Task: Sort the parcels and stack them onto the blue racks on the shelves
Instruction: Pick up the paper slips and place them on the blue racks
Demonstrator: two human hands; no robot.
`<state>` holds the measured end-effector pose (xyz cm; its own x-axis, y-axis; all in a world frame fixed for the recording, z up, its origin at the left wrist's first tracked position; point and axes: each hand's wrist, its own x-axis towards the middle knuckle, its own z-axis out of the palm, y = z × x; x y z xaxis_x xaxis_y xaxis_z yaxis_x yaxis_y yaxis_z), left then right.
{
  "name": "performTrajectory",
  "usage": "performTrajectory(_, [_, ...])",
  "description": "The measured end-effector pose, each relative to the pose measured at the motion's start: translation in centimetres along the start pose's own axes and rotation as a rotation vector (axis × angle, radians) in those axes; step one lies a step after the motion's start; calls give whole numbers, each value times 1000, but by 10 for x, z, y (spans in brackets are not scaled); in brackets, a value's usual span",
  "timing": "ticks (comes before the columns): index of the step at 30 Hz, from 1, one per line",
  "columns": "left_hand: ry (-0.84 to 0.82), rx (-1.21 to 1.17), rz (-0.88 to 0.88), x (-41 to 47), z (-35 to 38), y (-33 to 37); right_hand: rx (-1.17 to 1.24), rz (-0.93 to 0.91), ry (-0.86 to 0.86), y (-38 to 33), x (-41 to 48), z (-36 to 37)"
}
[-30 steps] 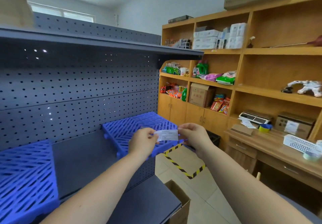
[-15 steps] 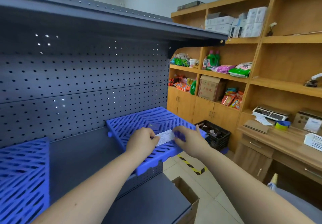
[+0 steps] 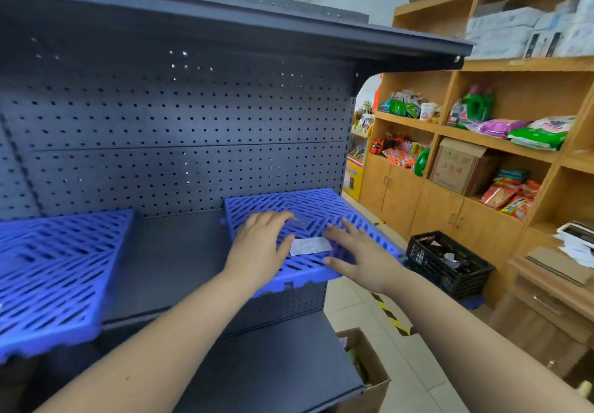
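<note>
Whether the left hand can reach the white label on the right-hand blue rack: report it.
Probably yes. The white label lies flat on the right-hand blue rack just beside the left hand, nothing between them; the right hand hovers at its other side, not covering it.

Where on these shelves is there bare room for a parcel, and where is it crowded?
Bare: the left blue rack and the dark shelf strip between the racks. Crowded: the front of the right blue rack, where a white label lies between the left hand and right hand; its rear is free.
</note>
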<state>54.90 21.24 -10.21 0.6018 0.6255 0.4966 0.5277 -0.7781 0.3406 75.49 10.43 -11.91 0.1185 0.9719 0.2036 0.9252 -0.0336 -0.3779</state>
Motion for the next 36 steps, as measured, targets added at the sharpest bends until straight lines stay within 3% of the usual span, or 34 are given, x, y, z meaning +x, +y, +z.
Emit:
performTrajectory(2, [-119,11,76,-10,3,6,-114,-97,3,7,-3,4])
performTrajectory(5, [-298,170,44,-26,14,16,-201,-166,26,13,-6,11])
performTrajectory(12, [-290,361,12,-46,21,33,-228,-213,10,21,-17,8])
performTrajectory(18, [-314,254,-58,-54,17,40,-209,-191,-4,23,-31,5])
performTrajectory(25, [-310,182,-82,-59,13,43,-22,-145,-47,20,-36,-6])
performTrajectory(36, [-365,250,-75,-56,12,49,-248,-128,-60,14,-28,2])
